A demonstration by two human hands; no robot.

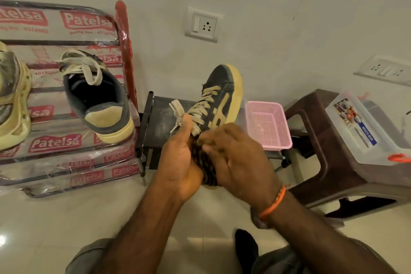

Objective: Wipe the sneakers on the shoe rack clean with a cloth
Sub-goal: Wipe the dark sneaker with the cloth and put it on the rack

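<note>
A dark sneaker with a yellowed sole and beige laces is held up in the air, toe pointing away from me. My left hand grips its heel end from below, thumb up along the laces. My right hand presses a dark patterned cloth against the sneaker's near side, fingers curled over the cloth. The matching sneaker rests on the plastic-wrapped shoe rack at left. A pale yellow shoe sits at the rack's left edge.
A small black stand is behind the held sneaker, with a pink mesh basket to its right. A brown plastic stool carries a clear plastic box. Wall sockets are above. My knees are at the bottom.
</note>
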